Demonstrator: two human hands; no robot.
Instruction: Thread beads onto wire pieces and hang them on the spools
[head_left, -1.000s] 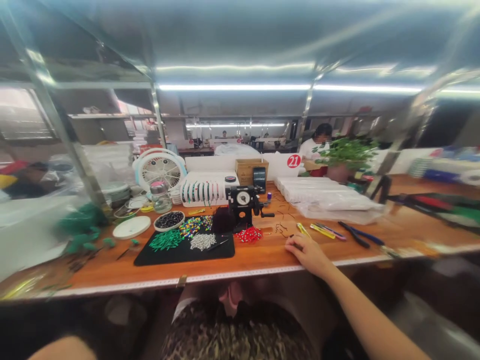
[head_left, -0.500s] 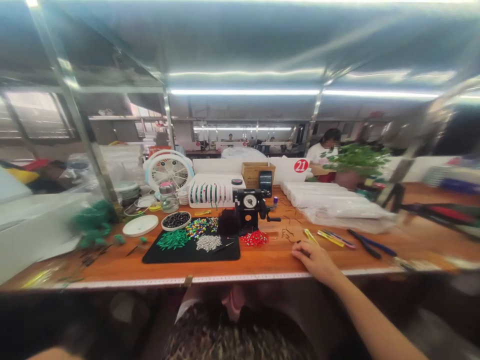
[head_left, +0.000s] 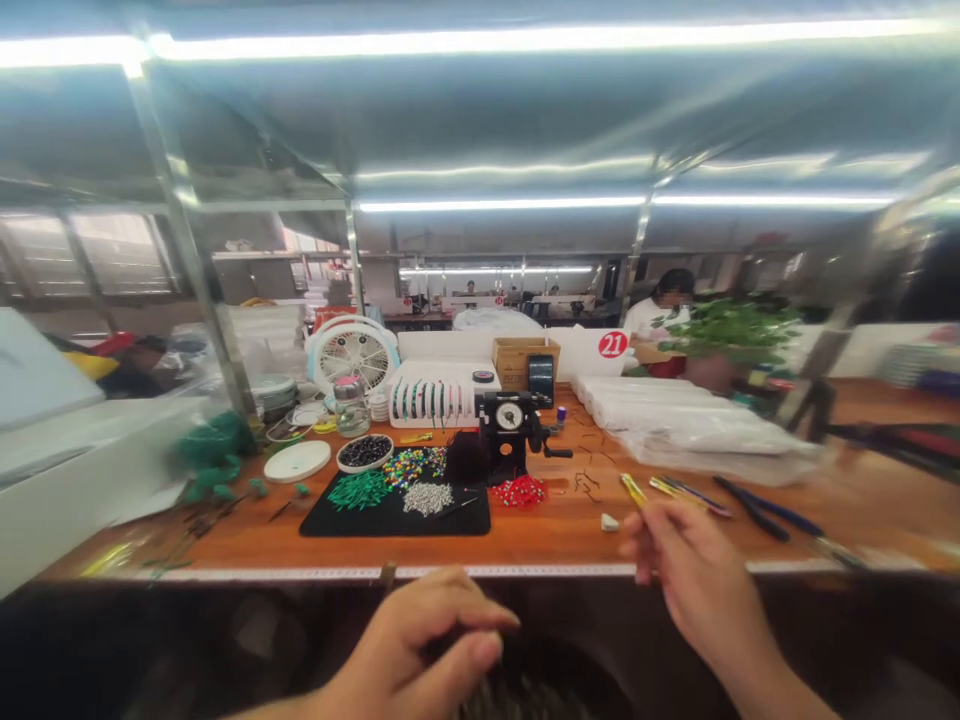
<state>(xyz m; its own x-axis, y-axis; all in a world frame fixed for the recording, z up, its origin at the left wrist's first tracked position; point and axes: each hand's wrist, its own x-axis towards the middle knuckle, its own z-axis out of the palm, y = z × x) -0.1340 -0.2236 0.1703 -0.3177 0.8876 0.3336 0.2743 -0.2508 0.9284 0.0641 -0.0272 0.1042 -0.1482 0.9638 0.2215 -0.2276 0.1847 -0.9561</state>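
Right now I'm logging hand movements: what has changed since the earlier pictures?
Left hand has come up into view. Right hand has drawn back toward the person; a white piece now shows where it rested. Whether that hand holds anything is unclear. Mat, machine and pliers stayed put.

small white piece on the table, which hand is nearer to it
Right. The right hand is just to the right of the white piece; the left hand is farther off, to its left and closer to the camera.

Open tabletop [head_left: 562, 543] between red beads [head_left: 519, 490] and white piece [head_left: 609, 522] — black machine [head_left: 517, 442] behind.
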